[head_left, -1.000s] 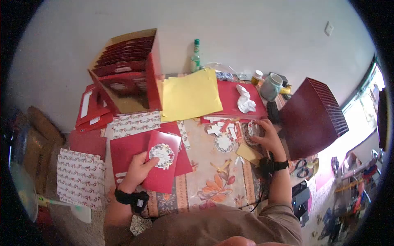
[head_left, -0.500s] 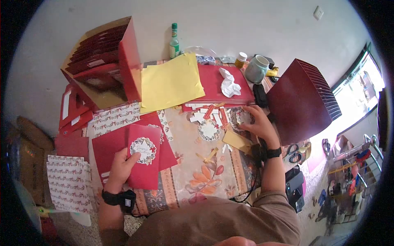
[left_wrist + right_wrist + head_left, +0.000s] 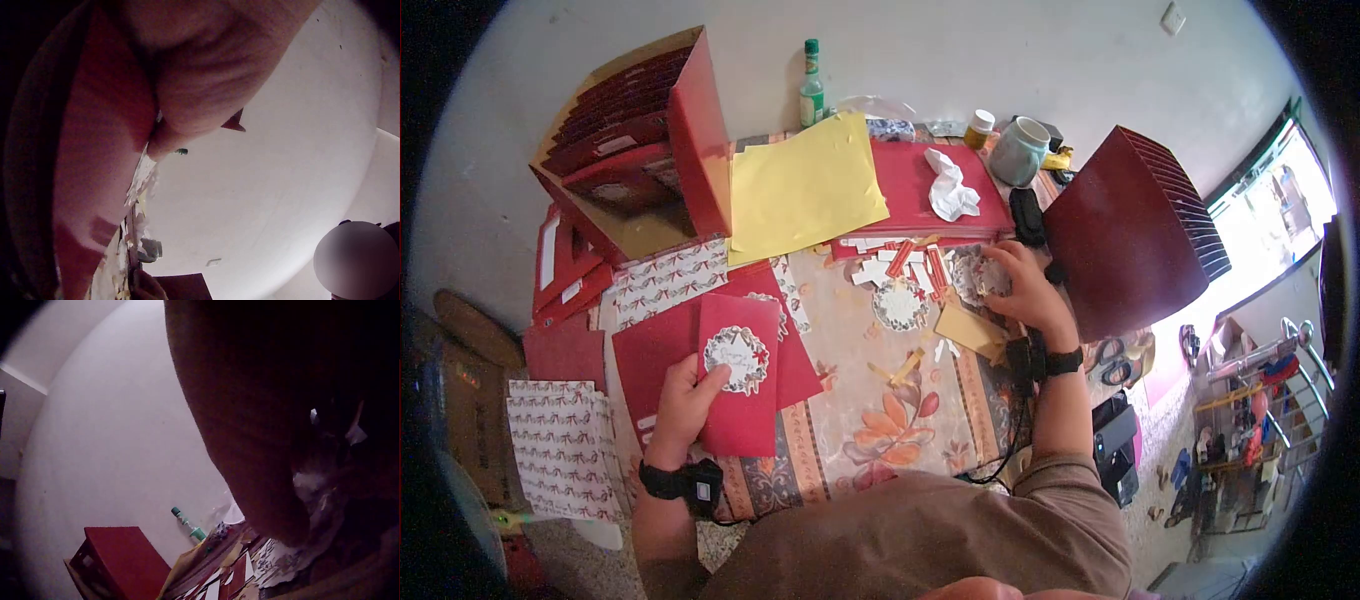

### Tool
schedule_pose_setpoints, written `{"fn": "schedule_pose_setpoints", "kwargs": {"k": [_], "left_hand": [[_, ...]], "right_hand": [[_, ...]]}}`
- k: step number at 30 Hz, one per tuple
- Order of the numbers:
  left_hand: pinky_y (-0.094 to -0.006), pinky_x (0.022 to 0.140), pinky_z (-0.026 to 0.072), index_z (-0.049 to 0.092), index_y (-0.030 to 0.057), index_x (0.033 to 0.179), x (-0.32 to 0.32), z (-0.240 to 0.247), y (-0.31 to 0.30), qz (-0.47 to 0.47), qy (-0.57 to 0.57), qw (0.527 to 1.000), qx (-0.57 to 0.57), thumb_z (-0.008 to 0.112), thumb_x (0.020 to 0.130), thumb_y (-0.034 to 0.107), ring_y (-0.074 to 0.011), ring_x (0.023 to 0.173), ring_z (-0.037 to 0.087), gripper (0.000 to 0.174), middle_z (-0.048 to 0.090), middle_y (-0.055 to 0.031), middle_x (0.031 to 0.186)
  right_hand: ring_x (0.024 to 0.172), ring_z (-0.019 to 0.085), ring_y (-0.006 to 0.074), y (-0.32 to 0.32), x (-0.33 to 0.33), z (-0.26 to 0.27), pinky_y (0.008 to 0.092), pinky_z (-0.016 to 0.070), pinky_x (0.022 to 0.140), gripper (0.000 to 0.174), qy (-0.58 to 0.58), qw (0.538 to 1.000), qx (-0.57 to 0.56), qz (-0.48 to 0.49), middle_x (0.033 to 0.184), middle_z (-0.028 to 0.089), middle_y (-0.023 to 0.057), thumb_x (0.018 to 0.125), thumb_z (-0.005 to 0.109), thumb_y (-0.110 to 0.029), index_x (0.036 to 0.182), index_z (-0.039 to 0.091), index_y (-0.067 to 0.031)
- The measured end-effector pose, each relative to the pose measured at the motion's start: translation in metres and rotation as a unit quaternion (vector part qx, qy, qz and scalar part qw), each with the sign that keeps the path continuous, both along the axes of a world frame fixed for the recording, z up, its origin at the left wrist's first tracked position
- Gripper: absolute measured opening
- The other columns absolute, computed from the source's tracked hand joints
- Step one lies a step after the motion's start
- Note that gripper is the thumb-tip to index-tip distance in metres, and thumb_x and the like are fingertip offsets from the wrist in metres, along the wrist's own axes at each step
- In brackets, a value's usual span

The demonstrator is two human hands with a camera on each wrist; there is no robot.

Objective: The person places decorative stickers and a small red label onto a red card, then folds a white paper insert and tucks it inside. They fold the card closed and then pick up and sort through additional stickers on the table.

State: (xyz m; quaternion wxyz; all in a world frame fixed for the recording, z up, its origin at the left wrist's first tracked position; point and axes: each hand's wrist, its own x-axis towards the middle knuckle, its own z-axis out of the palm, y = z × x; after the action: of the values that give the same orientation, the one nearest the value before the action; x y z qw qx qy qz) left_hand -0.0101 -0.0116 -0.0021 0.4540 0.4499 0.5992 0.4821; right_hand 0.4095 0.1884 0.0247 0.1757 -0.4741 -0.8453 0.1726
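Observation:
My left hand (image 3: 682, 405) holds a red card (image 3: 745, 425) upright over larger red sheets (image 3: 655, 360), its thumb pressed on a round printed wreath cutout (image 3: 738, 358) on the card's front. In the left wrist view the red card (image 3: 103, 162) runs down from the palm. Over at the right side, my right hand (image 3: 1035, 295) has its thumb and fingers curved about a small pile of wreath cutouts (image 3: 973, 276). A fingertip meets a white cutout (image 3: 278, 562) in the dark right wrist view. Another wreath cutout (image 3: 901, 304) lies just left of that pile.
White and red paper strips (image 3: 900, 262) lie behind the cutouts, a tan card (image 3: 968, 330) in front. Yellow sheets (image 3: 805, 190), a crumpled tissue (image 3: 950, 185), a mug (image 3: 1020, 152) and a green-capped bottle (image 3: 811, 90) stand farther back. Red boxes (image 3: 1135, 235) flank the table.
The head view has shifted, so the table appears farther left and higher. My left hand keeps the card; my right fingers have moved slightly over the pile of wreath cutouts.

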Motion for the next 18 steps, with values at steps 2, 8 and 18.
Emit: {"fn": "schedule_pose_setpoints", "kwargs": {"k": [2,8,18], "left_hand": [[-0.0259,0.075,0.0488,0.063,-0.0029,0.106,0.0,0.0,0.0,0.002,-0.003,1.0,-0.002,0.058,0.092,0.01,-0.0073,0.084,0.06,0.02,0.068,-0.0031,0.096],[-0.0262,0.075,0.0488,0.064,-0.0024,0.105,0.0,-0.002,0.0,0.012,-0.01,1.0,-0.001,0.058,0.091,0.01,-0.008,0.083,0.06,0.019,0.068,-0.0038,0.096],[-0.0268,0.075,0.0487,0.064,-0.0021,0.103,-0.002,-0.008,0.0,0.017,-0.005,1.0,0.003,0.059,0.092,0.012,-0.008,0.082,0.06,0.019,0.069,-0.0035,0.095]], "right_hand": [[0.123,0.043,0.0354,0.003,0.004,-0.007,0.0396,0.0365,0.104,0.069,-0.011,1.0,0.02,0.013,0.13,0.045,0.0181,0.062,0.077,-0.015,0.127,0.053,-0.0067],[0.126,0.041,0.0337,-0.001,-0.003,-0.004,0.0391,0.0339,0.107,0.073,-0.032,0.998,0.04,0.031,0.134,0.043,0.0165,0.062,0.079,-0.017,0.129,0.052,-0.0079],[0.119,0.046,0.0313,-0.001,-0.009,0.0,0.0371,0.0369,0.103,0.059,-0.017,0.999,-0.018,0.025,0.124,0.049,0.0146,0.065,0.079,-0.017,0.12,0.058,-0.0072]]}}
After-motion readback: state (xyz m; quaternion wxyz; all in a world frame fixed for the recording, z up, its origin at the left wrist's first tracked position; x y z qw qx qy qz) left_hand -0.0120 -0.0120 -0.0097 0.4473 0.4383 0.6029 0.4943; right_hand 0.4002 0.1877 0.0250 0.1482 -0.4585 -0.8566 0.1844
